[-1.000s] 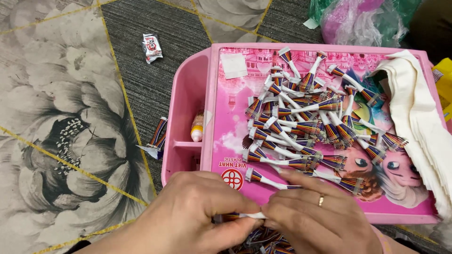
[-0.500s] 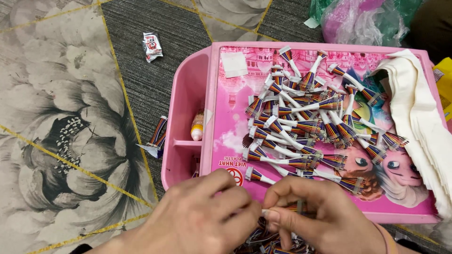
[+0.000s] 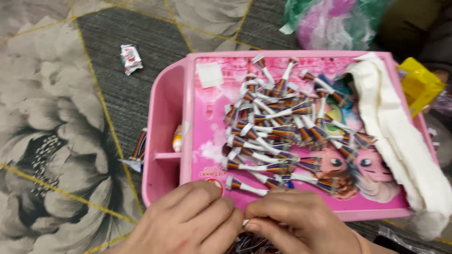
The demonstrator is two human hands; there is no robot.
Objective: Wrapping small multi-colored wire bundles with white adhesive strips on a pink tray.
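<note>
My left hand (image 3: 188, 221) and right hand (image 3: 296, 223) meet at the 6 o'clock edge of the view, fingertips pressed together around a small white stick end (image 3: 245, 222). I think both grips are pinching it, though the fingers hide most of it. Below my hands, a bunch of striped pieces (image 3: 252, 244) shows between the wrists.

Just past my knuckles, toward 12 o'clock, sits a pink tabletop (image 3: 207, 136), a low plastic child's desk with cartoon faces printed on it. A heap of striped paper-tipped white sticks (image 3: 282, 127) is spread across its middle. Along its 3 o'clock side lies a folded white cloth (image 3: 400, 141), hanging over the near corner. At 9 o'clock the desk has an open side tray (image 3: 162, 141) with a small tube (image 3: 177, 139) in it.

All this rests on a carpet (image 3: 61, 141) of grey and cream flower shapes with thin yellow lines. A crumpled wrapper (image 3: 130, 58) lies on it at 10 o'clock, and a few more striped sticks (image 3: 138, 146) lie just beside the tray. At 1 o'clock there are bunched plastic bags (image 3: 329, 21) in green and pink, and at 3 o'clock a yellow packet (image 3: 419, 84).
</note>
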